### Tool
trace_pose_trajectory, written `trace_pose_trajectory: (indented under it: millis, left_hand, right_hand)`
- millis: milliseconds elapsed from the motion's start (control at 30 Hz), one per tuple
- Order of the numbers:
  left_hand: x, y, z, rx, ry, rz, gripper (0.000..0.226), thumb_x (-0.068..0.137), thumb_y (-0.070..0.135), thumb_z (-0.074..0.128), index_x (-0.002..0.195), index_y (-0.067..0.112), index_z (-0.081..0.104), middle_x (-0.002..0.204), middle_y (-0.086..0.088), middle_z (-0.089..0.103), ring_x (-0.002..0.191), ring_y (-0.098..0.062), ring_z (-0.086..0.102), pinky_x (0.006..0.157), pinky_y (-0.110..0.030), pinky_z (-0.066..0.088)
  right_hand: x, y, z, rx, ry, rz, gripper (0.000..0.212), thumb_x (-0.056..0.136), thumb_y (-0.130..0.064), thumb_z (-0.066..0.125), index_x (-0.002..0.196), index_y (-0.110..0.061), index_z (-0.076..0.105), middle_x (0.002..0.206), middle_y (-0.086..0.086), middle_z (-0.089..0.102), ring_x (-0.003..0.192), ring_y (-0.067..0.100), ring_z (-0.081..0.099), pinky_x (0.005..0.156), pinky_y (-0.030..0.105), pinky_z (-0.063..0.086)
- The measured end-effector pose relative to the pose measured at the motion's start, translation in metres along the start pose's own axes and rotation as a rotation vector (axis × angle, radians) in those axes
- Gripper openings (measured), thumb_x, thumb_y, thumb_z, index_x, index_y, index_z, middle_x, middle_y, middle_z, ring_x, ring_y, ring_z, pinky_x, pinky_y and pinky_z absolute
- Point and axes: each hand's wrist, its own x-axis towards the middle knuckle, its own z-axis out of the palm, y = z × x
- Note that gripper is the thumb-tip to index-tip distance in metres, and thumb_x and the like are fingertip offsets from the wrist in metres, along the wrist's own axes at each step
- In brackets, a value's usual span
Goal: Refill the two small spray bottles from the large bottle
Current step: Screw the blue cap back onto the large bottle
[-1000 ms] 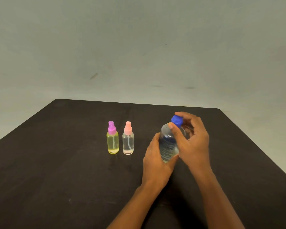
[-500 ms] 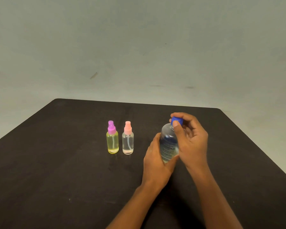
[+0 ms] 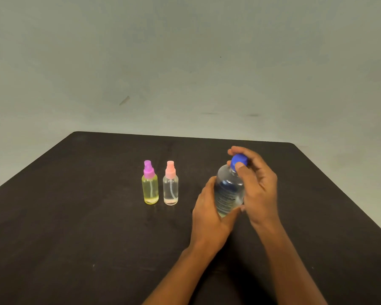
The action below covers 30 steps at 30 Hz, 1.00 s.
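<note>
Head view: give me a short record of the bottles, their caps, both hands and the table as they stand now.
large bottle: upright, clear, base hidden behind the left hand
blue cap: on the large bottle
left hand: grips the large bottle's body
right hand: thumb and fingers round the blue cap
yellow spray bottle: upright, purple top on
clear spray bottle: upright, pink top on, right of the yellow one
table: dark, both spray bottles stand on it

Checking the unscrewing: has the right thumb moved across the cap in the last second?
Yes. The right thumb has slid rightward across the cap, away from the pink sprayer.
</note>
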Motion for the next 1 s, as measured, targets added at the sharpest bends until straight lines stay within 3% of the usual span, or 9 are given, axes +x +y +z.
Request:
trace_pose_trajectory:
  millis: [100,333,433,500,567,667,867,1000]
  left_hand:
    - [0.0003,-0.0023,-0.0001,-0.005,-0.004,-0.017,0.075,0.069,0.047,0.073,0.134,0.032,0.038,0.126,0.013,0.055,0.117,-0.005,0.052,0.096,-0.037,0.047]
    - [-0.0011,0.0068,0.0000,-0.011,-0.041,0.020,0.066,0.071,0.041,0.075,0.128,0.034,0.043,0.118,0.018,0.057,0.111,-0.002,0.054,0.092,-0.033,0.049]
    - [-0.0015,0.0063,-0.0008,-0.017,-0.035,0.021,0.069,0.070,0.044,0.075,0.130,0.032,0.042,0.121,0.017,0.057,0.113,-0.004,0.054,0.093,-0.034,0.048]
    - [-0.0013,0.0042,-0.0007,-0.011,-0.020,0.007,0.076,0.068,0.049,0.074,0.133,0.031,0.040,0.124,0.016,0.056,0.115,-0.004,0.053,0.094,-0.034,0.048]
    - [-0.0002,0.0010,-0.0003,-0.004,-0.007,-0.011,0.079,0.067,0.052,0.073,0.134,0.031,0.038,0.126,0.014,0.055,0.116,-0.005,0.052,0.095,-0.036,0.047]
    - [0.0001,-0.0001,-0.0004,-0.003,-0.007,-0.021,0.076,0.068,0.048,0.074,0.134,0.031,0.039,0.125,0.013,0.056,0.115,-0.004,0.053,0.095,-0.037,0.048]
    - [-0.0008,0.0045,0.0006,-0.006,-0.036,0.003,0.068,0.070,0.043,0.076,0.129,0.034,0.042,0.120,0.017,0.057,0.112,-0.004,0.055,0.092,-0.035,0.049]
    - [-0.0007,0.0041,-0.0001,-0.012,-0.026,0.004,0.070,0.070,0.046,0.075,0.130,0.033,0.042,0.121,0.015,0.057,0.112,-0.005,0.055,0.093,-0.036,0.049]
  right_hand:
    - [-0.0001,0.0011,0.0018,-0.084,0.026,-0.036,0.020,0.085,-0.011,0.067,0.100,-0.023,0.064,0.100,-0.001,0.070,0.099,0.019,0.067,0.088,0.034,0.053]
    - [0.0002,-0.0019,0.0013,-0.145,0.220,0.007,0.040,0.068,-0.022,0.086,0.091,-0.026,0.053,0.087,-0.009,0.059,0.085,0.016,0.063,0.078,0.030,0.053]
    - [-0.0006,-0.0016,0.0009,-0.077,0.144,0.021,0.042,0.074,-0.033,0.080,0.106,-0.028,0.055,0.095,-0.009,0.059,0.091,0.018,0.064,0.083,0.031,0.054]
    - [0.0000,-0.0010,-0.0005,-0.010,0.059,0.034,0.033,0.081,-0.024,0.066,0.114,-0.020,0.060,0.105,-0.005,0.064,0.097,0.018,0.065,0.086,0.031,0.053]
    - [0.0001,-0.0001,-0.0008,-0.011,0.010,0.033,0.025,0.085,-0.017,0.059,0.109,-0.016,0.064,0.106,-0.002,0.069,0.101,0.019,0.066,0.088,0.032,0.053]
    - [0.0000,0.0001,0.0003,-0.083,0.024,-0.011,0.019,0.085,-0.011,0.069,0.100,-0.021,0.064,0.101,-0.002,0.070,0.100,0.018,0.067,0.089,0.034,0.054]
    - [-0.0004,-0.0021,0.0022,-0.153,0.199,0.010,0.036,0.071,-0.019,0.083,0.091,-0.026,0.054,0.091,-0.006,0.062,0.089,0.017,0.064,0.083,0.035,0.055]
    - [-0.0010,-0.0004,0.0008,-0.056,0.113,0.022,0.039,0.077,-0.027,0.078,0.109,-0.027,0.055,0.100,-0.002,0.060,0.093,0.021,0.064,0.085,0.035,0.054]
